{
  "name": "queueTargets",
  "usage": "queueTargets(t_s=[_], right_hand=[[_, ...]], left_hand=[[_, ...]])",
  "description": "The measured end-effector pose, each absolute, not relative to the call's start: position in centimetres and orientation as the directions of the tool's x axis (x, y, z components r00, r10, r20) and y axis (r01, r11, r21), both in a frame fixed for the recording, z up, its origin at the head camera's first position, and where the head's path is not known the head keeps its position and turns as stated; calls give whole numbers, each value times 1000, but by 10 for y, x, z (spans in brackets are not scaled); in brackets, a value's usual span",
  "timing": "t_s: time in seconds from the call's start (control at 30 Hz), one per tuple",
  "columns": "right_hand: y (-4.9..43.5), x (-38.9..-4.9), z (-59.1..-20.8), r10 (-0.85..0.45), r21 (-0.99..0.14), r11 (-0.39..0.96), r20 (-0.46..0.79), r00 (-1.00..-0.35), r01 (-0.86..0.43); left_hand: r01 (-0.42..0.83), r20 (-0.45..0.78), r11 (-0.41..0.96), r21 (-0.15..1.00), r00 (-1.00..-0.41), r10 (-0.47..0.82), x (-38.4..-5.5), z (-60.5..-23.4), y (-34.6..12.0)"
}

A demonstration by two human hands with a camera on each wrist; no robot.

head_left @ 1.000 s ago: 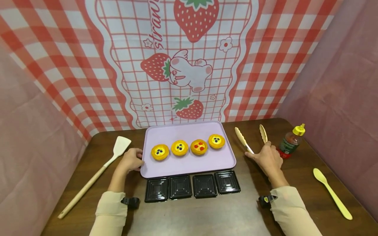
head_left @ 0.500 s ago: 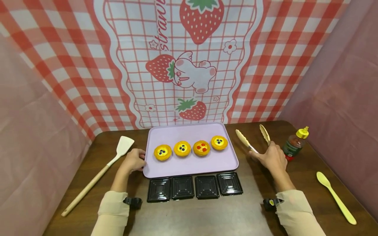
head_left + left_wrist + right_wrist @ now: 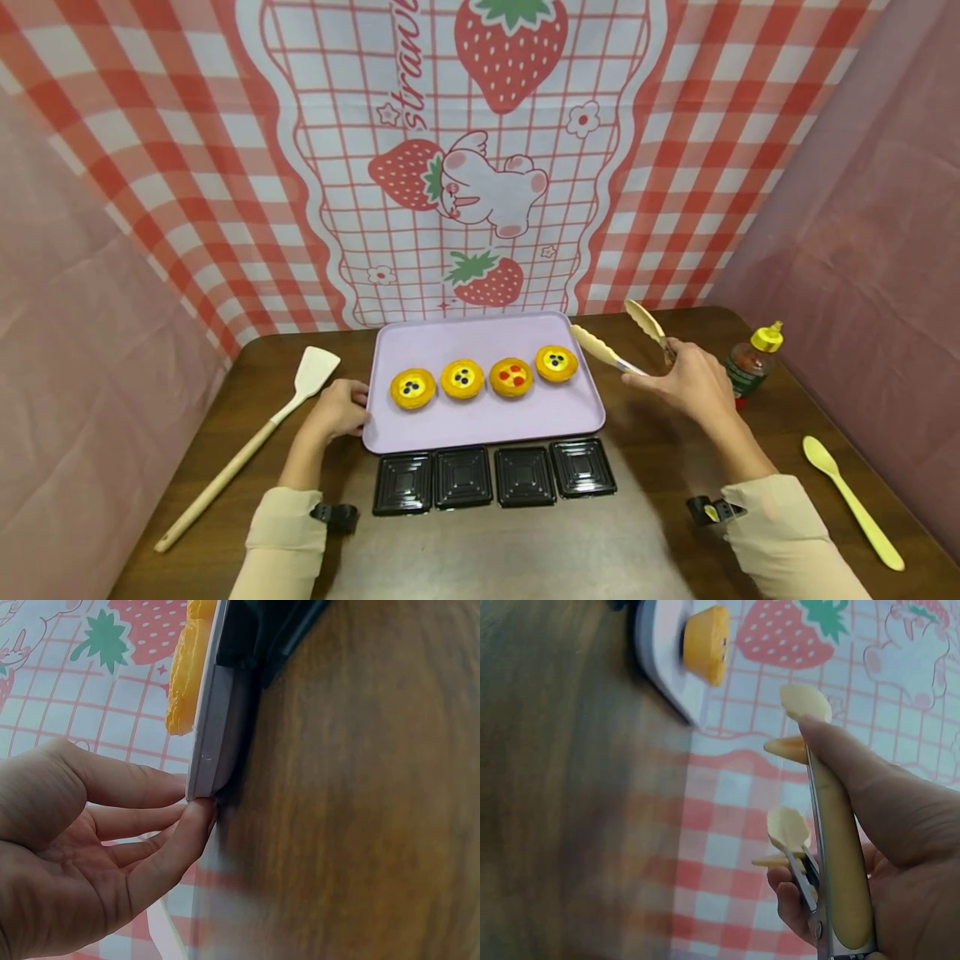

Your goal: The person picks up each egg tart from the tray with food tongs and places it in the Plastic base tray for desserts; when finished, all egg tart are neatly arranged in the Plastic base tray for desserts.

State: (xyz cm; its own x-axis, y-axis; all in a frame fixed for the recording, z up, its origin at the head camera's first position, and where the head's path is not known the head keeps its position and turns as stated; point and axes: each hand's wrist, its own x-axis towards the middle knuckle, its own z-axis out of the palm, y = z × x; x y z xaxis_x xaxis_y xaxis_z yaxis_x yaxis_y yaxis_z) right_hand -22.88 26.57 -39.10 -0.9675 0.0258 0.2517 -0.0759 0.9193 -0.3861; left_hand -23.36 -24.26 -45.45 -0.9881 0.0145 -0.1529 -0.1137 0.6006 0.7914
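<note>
My left hand [image 3: 339,410] pinches the left edge of a lilac tray [image 3: 480,422]; in the left wrist view, thumb and fingers meet at its rim [image 3: 210,742]. Several small egg tarts sit in a row on the tray, most with blueberry-like toppings, such as the leftmost tart [image 3: 412,389], and one tart [image 3: 512,378] with red pieces. Beyond the tray's right edge, my right hand [image 3: 693,385] grips tongs [image 3: 600,348] with cream scalloped tips. The tongs' arms are spread apart, the left tip near the rightmost tart [image 3: 557,364]. In the right wrist view, the thumb lies along the tongs' handle [image 3: 840,862].
Several black square plastic trays [image 3: 453,477] line the lilac tray's front edge. A white spatula [image 3: 258,437] with a wooden handle lies at left. On the right stand a yellow-capped bottle [image 3: 750,362] and, nearer, a pale yellow spoon [image 3: 852,502]. A checked cloth [image 3: 645,192] hangs behind the table.
My right hand has lifted the tongs and brought them left, so that one tip now overlaps the tray's right edge. The left hand keeps its hold on the tray.
</note>
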Motion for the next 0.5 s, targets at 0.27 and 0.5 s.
queueTargets(t_s=[0.27,0.5], right_hand=[[248,-235,-389,-106,-385,911,131,-986,-149],[235,-240,-395,-158,-368,913,82,-984,-177]], left_hand=[[-126,-164,595,794,-986,10,-233,-453,-242],[-134,-172,584,801,-985,11,-235,-455,-243]])
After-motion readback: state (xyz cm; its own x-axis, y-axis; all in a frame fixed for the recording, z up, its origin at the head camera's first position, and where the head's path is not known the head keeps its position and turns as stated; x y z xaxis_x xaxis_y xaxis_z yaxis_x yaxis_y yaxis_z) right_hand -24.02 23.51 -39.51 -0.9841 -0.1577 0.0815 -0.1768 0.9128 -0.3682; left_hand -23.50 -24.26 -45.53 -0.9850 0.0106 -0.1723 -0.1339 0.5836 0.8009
